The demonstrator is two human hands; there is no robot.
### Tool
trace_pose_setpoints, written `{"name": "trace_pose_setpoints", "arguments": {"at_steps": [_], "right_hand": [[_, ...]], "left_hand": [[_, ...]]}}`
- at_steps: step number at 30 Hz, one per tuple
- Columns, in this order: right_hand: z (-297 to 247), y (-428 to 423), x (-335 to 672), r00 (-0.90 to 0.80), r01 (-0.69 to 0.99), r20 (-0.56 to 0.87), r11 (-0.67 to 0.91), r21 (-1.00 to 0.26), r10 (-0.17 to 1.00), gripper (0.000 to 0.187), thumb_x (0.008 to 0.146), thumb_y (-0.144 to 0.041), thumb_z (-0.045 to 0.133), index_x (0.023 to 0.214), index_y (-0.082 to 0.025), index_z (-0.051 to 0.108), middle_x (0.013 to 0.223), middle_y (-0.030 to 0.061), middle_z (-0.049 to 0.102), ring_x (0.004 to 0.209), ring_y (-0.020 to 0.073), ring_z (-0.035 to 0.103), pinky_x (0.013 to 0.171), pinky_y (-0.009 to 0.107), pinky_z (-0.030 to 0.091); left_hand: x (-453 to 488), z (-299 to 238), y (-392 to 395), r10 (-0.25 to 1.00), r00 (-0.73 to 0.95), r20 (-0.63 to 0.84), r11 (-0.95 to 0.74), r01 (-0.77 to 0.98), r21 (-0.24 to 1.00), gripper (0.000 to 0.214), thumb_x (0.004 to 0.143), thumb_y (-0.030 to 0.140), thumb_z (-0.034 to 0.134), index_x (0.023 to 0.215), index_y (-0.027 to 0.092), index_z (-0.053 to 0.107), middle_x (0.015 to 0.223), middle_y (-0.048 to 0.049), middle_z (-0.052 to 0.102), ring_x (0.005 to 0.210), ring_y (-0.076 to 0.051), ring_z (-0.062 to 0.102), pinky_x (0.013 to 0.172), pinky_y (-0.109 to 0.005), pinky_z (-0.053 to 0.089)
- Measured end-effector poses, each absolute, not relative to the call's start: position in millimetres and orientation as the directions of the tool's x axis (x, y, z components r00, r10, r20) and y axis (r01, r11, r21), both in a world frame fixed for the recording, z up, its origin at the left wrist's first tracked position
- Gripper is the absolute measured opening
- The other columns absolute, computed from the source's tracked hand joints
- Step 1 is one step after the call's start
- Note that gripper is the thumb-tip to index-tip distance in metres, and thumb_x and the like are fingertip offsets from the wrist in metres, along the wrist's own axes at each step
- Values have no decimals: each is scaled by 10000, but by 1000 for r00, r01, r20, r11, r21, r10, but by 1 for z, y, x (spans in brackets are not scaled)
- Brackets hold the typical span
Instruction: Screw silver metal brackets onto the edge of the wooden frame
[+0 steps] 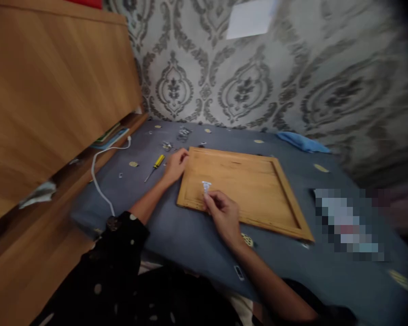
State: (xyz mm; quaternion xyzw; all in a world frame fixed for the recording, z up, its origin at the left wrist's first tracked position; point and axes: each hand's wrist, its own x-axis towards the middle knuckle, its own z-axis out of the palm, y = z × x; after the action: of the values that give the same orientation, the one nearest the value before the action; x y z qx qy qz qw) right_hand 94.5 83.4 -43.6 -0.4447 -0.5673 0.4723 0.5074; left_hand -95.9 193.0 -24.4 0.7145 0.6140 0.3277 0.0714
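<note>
A wooden framed panel (234, 181), like a small cabinet door, lies flat on the dark grey patterned cloth. At its upper left edge is my left hand (177, 165), fingers curled against the frame. My right hand (224, 213) is over the panel's near left part, pinching a small silvery T-shaped metal fitting (206, 186) between thumb and forefinger. A yellow-handled screwdriver (158, 162) rests just left of my left hand. Beyond it are loose small metal pieces (166, 145) and another metal heap (183, 133).
A wooden cabinet (61, 77) stands on the left, with a white cable (94, 170) running from its ledge. At the back right lies a blue cloth (302, 141). A pixelated object (347, 224) is right of the panel. Patterned wall (204, 77) closes the far side.
</note>
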Motion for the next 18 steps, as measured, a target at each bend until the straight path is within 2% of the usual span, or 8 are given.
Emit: {"name": "trace_pose_setpoints", "arguments": {"at_steps": [3, 6, 9, 12, 15, 18], "right_hand": [[-43, 85, 95, -113, 32, 173, 178, -984, 978, 331, 791, -515, 732, 732, -194, 679, 544, -24, 583, 491, 116, 465, 501, 251, 384], [-42, 85, 95, -110, 95, 201, 211, -973, 973, 326, 800, -510, 711, 743, -189, 692, 547, -9, 602, 481, 122, 481, 484, 253, 384], [-40, 84, 95, -109, 138, 210, 224, -965, 972, 317, 806, -499, 694, 746, -188, 690, 551, -1, 609, 473, 119, 485, 474, 247, 390], [-38, 85, 96, -105, 147, 200, 214, -966, 974, 321, 801, -502, 692, 724, -191, 678, 543, 4, 610, 467, 119, 491, 466, 242, 400], [-39, 86, 96, -105, 149, 183, 198, -969, 977, 341, 788, -527, 697, 730, -191, 684, 542, 10, 618, 461, 126, 508, 453, 244, 407], [-41, 87, 96, -106, 167, 185, 201, -965, 977, 345, 780, -531, 705, 760, -187, 704, 545, 15, 629, 463, 132, 518, 457, 250, 411]], "left_hand": [[-98, -14, 162, 917, 51, 396, -241, 862, 447, 176, 1028, 286, 577, 1106, 150, 659, 1029, -55, 693, 866, -147, 674, 801, -326, 598], [-113, -5, 108, 905, 38, 423, -203, 914, 352, 148, 1022, 244, 569, 1096, 151, 657, 1089, -65, 680, 985, -183, 662, 901, -386, 574], [-138, -11, 39, 888, -97, 450, -31, 963, 269, 198, 1002, 133, 471, 1070, 148, 657, 1053, -123, 665, 1037, -277, 617, 933, -471, 524], [-167, -28, -27, 847, -262, 462, 176, 959, 222, 203, 978, 191, 493, 1114, 127, 629, 1091, -175, 641, 1023, -339, 601, 905, -533, 496], [-191, -46, -75, 848, -454, 274, 426, 891, 159, 224, 1010, 350, 457, 1054, 169, 580, 1019, -129, 648, 976, -317, 641, 824, -430, 526], [-216, -54, -104, 819, -551, 162, 527, 833, 167, 243, 1051, 297, 330, 1062, 190, 549, 873, -63, 679, 710, -222, 685, 596, -289, 474]]}}
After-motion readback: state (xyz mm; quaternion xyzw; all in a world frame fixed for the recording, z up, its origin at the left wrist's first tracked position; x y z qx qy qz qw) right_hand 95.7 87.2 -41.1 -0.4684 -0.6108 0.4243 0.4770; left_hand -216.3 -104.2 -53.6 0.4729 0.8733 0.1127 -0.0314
